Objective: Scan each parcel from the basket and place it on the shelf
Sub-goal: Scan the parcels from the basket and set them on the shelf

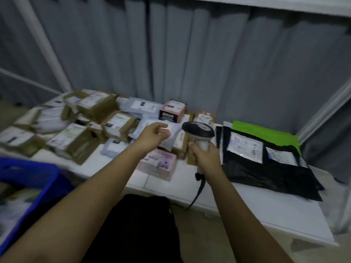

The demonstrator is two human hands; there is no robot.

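Over the shelf (247, 198), right hand (204, 155) grips scanner (199, 132); left hand (153, 136) loosely curled.

Grey pleated curtain (190, 59) hung across the whole back. White metal frame post (42, 44) slanting up at left, another (322, 114) at right. Dull beige floor (218, 242) below, possibly tiled; too blurred to tell. Dim, even light.

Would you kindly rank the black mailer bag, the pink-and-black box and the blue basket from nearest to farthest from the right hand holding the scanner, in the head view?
From the right hand gripping the scanner:
1. Black mailer bag, just to its right on the shelf.
2. Pink-and-black box, behind it near the curtain.
3. Blue basket, far left, off the shelf.
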